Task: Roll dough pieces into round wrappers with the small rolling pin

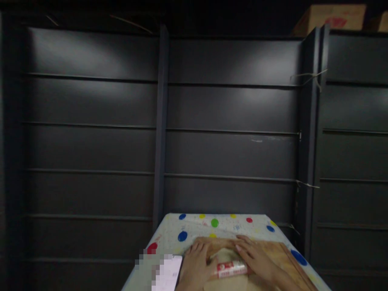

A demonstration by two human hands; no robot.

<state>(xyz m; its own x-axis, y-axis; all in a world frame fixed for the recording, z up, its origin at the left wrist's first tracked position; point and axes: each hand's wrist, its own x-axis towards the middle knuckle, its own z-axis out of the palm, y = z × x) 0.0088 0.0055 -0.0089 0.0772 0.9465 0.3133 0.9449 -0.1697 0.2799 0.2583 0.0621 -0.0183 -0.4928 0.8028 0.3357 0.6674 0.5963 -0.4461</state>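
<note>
A cylinder like a rolling pin (233, 269), with a red and white label, lies crosswise on a pale, flat sheet that looks like dough (226, 283). Under it is a wooden board (277, 252). My left hand (196, 264) rests at the cylinder's left end, fingers stretched forward over the board and thumb beside the label. At the right end lies my right hand (256, 258), its fingers extended and slightly apart, pointing forward and left. Both palms seem to touch the cylinder's ends, but the contact is partly hidden. Neither hand's fingers wrap round it.
A white tablecloth with coloured dots (224, 228) covers the table. Left of the board lies a phone-like, partly pixelated bright screen (169, 275). Dark metal shelving (230, 109) stands right behind the table, with strings tied on its posts. A cardboard box (336, 18) sits on top at right.
</note>
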